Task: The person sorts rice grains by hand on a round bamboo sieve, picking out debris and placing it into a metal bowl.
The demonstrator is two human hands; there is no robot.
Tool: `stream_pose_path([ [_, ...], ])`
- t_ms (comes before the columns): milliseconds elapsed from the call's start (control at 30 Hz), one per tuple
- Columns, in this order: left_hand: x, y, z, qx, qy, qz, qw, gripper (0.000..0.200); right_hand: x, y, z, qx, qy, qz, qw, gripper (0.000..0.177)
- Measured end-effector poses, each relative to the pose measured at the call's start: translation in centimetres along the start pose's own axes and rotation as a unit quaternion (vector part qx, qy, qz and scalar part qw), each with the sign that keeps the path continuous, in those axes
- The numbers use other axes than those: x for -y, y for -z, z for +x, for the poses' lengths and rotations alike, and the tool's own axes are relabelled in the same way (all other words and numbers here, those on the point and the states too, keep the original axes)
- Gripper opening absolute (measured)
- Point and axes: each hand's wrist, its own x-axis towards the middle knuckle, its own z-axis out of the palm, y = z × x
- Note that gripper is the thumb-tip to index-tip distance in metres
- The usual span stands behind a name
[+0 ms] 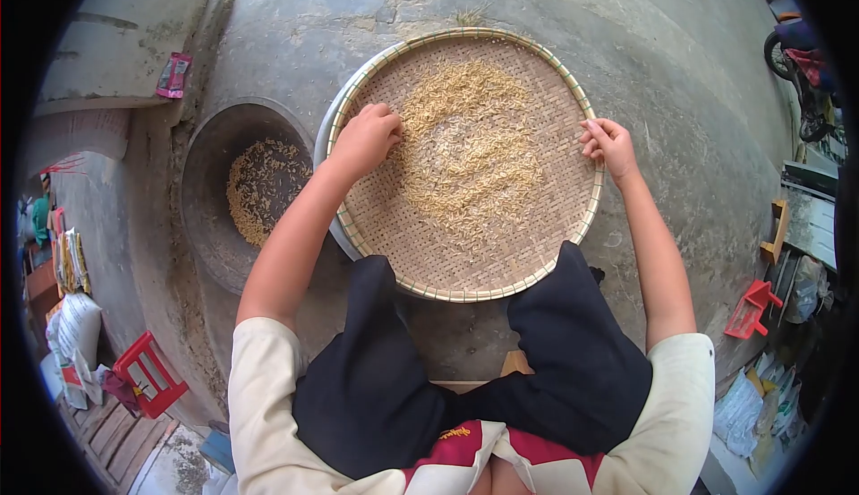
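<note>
A round woven bamboo tray (pixel 573 226) rests across my knees, with a spread of unhusked rice grain (pixel 470 150) on its far half. My left hand (pixel 365 140) lies inside the tray at its left side, fingers curled down into the edge of the grain. My right hand (pixel 607 143) grips the tray's right rim, fingers closed over the bamboo edge. Both forearms are bare, and my dark-trousered knees show below the tray.
A dark round basin (pixel 210 173) with more grain in its bottom sits on the concrete ground just left of the tray. A red plastic stool (pixel 148 374) and sacks lie at lower left; another red stool (pixel 752 309) and a parked motorbike (pixel 801 65) are at right.
</note>
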Motion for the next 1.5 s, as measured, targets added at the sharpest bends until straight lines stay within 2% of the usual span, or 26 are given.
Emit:
stream_pose_path([
  [200,0.1,-0.5,-0.7,-0.032,-0.030,0.085,0.995,0.009,0.2,-0.2,-0.1,0.005,0.002,-0.003,1.000,0.029],
  [267,0.0,0.6,-1.6,-0.153,-0.100,0.049,0.982,0.009,0.1,-0.1,-0.1,0.000,-0.001,0.005,1.000,0.029],
  [300,0.1,1.2,-2.7,-0.157,-0.097,0.048,0.982,0.009,0.1,-0.1,-0.2,0.001,0.000,0.008,1.000,0.029],
  [367,-1.3,4.3,-5.8,-0.162,0.074,-0.125,0.976,0.008,0.0,-0.1,-0.1,0.003,0.004,0.009,1.000,0.029],
  [433,0.0,5.6,-9.2,-0.252,0.135,-0.113,0.952,0.008,-0.3,0.0,0.0,-0.001,0.004,0.013,1.000,0.028],
  [467,1.2,6.0,-11.0,-0.298,0.164,-0.072,0.938,0.011,-0.1,-0.2,0.0,-0.002,0.007,0.015,1.000,0.028],
  [500,3.1,6.0,-12.9,-0.321,0.205,0.035,0.924,0.019,0.0,-0.3,0.0,-0.004,-0.002,0.003,1.000,0.027],
  [567,3.5,6.9,-15.4,-0.271,0.369,0.137,0.878,0.038,0.4,-0.6,-0.1,-0.013,-0.008,-0.007,1.000,0.026],
  [600,3.9,6.9,-16.2,-0.274,0.362,0.137,0.880,0.038,0.5,-1.0,-0.1,-0.008,-0.018,-0.038,0.999,0.025],
  [667,4.7,6.1,-17.0,-0.217,0.446,0.144,0.856,0.057,0.8,-1.7,0.4,-0.010,-0.025,-0.072,0.997,0.024],
  [700,5.1,5.8,-16.9,-0.186,0.451,0.102,0.867,0.063,1.0,-2.2,0.8,-0.009,-0.025,-0.071,0.997,0.024],
  [733,5.2,5.2,-16.6,-0.188,0.446,0.100,0.869,0.063,1.3,-2.9,1.2,-0.008,-0.026,-0.069,0.997,0.024],
  [833,4.4,4.5,-14.8,-0.109,0.414,0.101,0.898,0.057,3.0,-5.6,3.0,-0.001,0.055,-0.111,0.992,0.023],
  [900,4.2,3.8,-13.7,-0.127,0.390,0.081,0.908,0.056,4.1,-7.2,4.5,-0.001,0.085,-0.142,0.986,0.023],
  [967,4.1,2.9,-12.9,-0.136,0.357,0.058,0.922,0.057,5.1,-8.6,5.4,0.009,0.200,-0.322,0.925,0.021],
  [1067,3.7,1.6,-11.7,-0.140,0.336,0.039,0.931,0.060,5.1,-10.2,7.0,-0.001,0.190,-0.393,0.899,0.020],
  [1100,3.7,1.3,-11.3,-0.129,0.335,0.037,0.933,0.069,5.1,-10.7,7.4,-0.002,0.169,-0.403,0.899,0.019],
  [1133,3.4,1.4,-11.0,-0.130,0.334,0.035,0.933,0.069,5.4,-11.2,7.5,-0.003,0.170,-0.406,0.898,0.019],
  [1200,2.8,1.5,-10.6,-0.138,0.301,0.075,0.941,0.076,6.0,-12.1,7.4,-0.016,0.111,-0.426,0.898,0.018],
  [1233,3.0,1.3,-10.4,-0.146,0.286,0.076,0.944,0.079,5.8,-12.3,7.6,-0.025,0.124,-0.418,0.900,0.016],
  [1333,3.5,0.7,-9.7,-0.189,0.245,0.063,0.949,0.080,5.6,-12.6,8.2,-0.017,0.111,-0.418,0.901,0.015],
  [1500,3.6,-0.5,-8.4,-0.190,0.238,0.052,0.951,0.072,5.7,-12.3,8.5,0.008,0.101,-0.414,0.905,0.013],
])
